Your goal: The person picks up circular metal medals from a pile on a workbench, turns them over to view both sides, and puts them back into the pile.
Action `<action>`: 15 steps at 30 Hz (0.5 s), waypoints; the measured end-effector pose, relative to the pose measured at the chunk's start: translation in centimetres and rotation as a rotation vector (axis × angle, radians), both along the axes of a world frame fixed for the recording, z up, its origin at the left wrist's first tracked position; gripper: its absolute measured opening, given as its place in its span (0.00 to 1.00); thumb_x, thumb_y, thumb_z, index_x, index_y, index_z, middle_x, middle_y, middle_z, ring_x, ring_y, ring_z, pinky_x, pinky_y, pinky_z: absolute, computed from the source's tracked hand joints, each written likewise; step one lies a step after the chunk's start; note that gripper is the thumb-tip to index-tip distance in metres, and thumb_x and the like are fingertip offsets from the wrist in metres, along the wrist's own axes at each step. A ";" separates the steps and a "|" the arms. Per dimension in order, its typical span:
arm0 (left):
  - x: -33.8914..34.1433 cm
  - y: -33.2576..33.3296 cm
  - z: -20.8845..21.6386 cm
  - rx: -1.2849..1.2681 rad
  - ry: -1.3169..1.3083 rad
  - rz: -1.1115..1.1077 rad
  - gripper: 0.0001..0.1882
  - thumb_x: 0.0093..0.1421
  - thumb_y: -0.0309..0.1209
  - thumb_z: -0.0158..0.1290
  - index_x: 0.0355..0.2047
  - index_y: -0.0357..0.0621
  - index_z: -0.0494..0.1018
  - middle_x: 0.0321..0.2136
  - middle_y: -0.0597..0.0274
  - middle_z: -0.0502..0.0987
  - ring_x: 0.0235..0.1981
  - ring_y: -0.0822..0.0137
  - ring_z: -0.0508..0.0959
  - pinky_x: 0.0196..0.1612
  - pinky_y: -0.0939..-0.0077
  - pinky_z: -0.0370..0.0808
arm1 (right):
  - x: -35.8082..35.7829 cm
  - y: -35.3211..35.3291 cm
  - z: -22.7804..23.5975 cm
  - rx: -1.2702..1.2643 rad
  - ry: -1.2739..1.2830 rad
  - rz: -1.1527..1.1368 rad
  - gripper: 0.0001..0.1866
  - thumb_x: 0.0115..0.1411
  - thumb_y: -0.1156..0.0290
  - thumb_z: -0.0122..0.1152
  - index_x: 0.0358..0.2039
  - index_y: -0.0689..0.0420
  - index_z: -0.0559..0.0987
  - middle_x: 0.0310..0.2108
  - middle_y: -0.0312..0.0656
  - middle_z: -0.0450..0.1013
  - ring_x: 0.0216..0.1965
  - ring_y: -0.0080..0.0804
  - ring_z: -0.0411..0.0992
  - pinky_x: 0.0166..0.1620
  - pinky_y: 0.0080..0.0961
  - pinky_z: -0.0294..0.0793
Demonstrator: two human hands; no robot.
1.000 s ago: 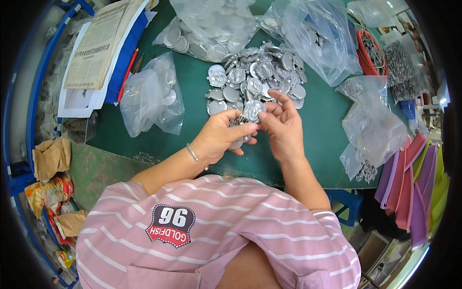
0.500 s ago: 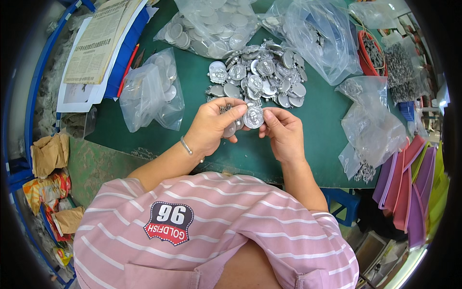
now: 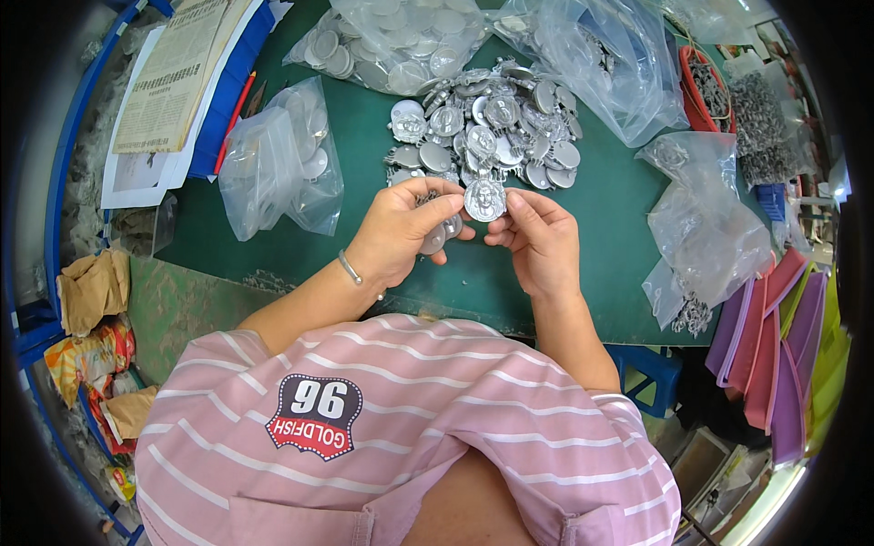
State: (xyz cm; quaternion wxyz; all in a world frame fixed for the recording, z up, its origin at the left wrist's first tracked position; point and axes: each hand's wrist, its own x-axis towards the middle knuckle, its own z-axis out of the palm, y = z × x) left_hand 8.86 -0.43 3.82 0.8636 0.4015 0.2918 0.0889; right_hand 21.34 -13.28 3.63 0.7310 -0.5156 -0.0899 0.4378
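Between my two hands a round silver medal with a raised face on it is held flat side up. My left hand pinches its left edge between thumb and finger. Several more silver medals are tucked in the curled fingers of that same hand, partly hidden. The fingertips of my right hand close on the medal's right edge. Just beyond my hands lies a heap of silver medals, some relief up, some showing plain discs.
Clear bags hold discs at the back and left. Another plastic bag lies at right, small metal parts by its mouth. A red container stands far right; papers rest on a blue bin at left. The tabletop is green.
The medal between my hands has turned, and its face relief now shows more upright. Both hands have moved slightly away from my body and keep their hold.
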 end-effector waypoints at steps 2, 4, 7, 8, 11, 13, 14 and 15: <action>0.0 0.0 -0.1 0.005 -0.001 0.000 0.12 0.58 0.32 0.52 0.39 0.38 0.69 0.29 0.58 0.76 0.29 0.66 0.79 0.16 0.84 0.70 | 0.0 0.0 -0.1 0.004 -0.001 0.003 0.11 0.59 0.72 0.55 0.37 0.69 0.75 0.28 0.45 0.75 0.25 0.25 0.74 0.28 0.21 0.78; 0.0 0.0 -0.2 0.010 0.002 0.002 0.12 0.58 0.32 0.52 0.39 0.39 0.69 0.29 0.58 0.76 0.29 0.66 0.79 0.16 0.83 0.70 | 0.0 0.1 -0.1 0.008 0.002 0.005 0.12 0.59 0.72 0.55 0.37 0.69 0.75 0.28 0.45 0.75 0.25 0.25 0.74 0.28 0.21 0.78; 0.0 0.0 0.0 0.001 0.024 0.005 0.12 0.58 0.32 0.52 0.39 0.39 0.68 0.29 0.58 0.76 0.29 0.66 0.79 0.16 0.83 0.70 | 0.0 0.1 0.1 -0.002 -0.001 0.006 0.12 0.59 0.73 0.55 0.38 0.69 0.75 0.28 0.45 0.75 0.25 0.26 0.74 0.28 0.21 0.78; -0.1 0.1 0.0 -0.004 0.018 0.004 0.12 0.57 0.32 0.52 0.39 0.39 0.69 0.30 0.58 0.77 0.30 0.67 0.79 0.17 0.83 0.70 | 0.0 0.1 0.1 -0.002 -0.009 0.003 0.12 0.59 0.73 0.55 0.38 0.69 0.75 0.28 0.45 0.75 0.25 0.26 0.74 0.29 0.21 0.78; -0.1 0.1 -0.3 -0.015 0.003 0.005 0.13 0.57 0.31 0.53 0.40 0.39 0.69 0.32 0.58 0.77 0.31 0.67 0.79 0.18 0.83 0.72 | -0.1 0.1 0.0 -0.003 -0.031 -0.007 0.12 0.59 0.73 0.55 0.38 0.69 0.75 0.28 0.45 0.75 0.25 0.26 0.74 0.30 0.22 0.78; 0.0 0.1 -0.2 -0.019 0.002 0.012 0.13 0.57 0.31 0.53 0.40 0.39 0.69 0.32 0.58 0.76 0.30 0.67 0.79 0.18 0.82 0.73 | -0.1 0.1 -0.1 -0.003 -0.044 -0.014 0.11 0.59 0.73 0.55 0.38 0.69 0.75 0.28 0.45 0.75 0.25 0.27 0.74 0.30 0.22 0.77; 0.0 0.0 -0.1 -0.010 0.015 0.020 0.13 0.58 0.33 0.52 0.40 0.40 0.69 0.33 0.58 0.76 0.31 0.67 0.79 0.18 0.82 0.72 | -0.2 0.1 -0.1 -0.014 -0.094 -0.017 0.11 0.58 0.73 0.55 0.38 0.69 0.75 0.28 0.44 0.75 0.25 0.27 0.74 0.31 0.21 0.77; 0.1 -0.2 0.1 -0.001 0.028 0.028 0.13 0.59 0.35 0.50 0.40 0.40 0.68 0.33 0.58 0.76 0.31 0.67 0.79 0.18 0.82 0.72 | -0.3 0.1 -0.1 -0.025 -0.143 -0.020 0.11 0.58 0.73 0.55 0.38 0.69 0.76 0.28 0.43 0.75 0.25 0.26 0.74 0.31 0.21 0.77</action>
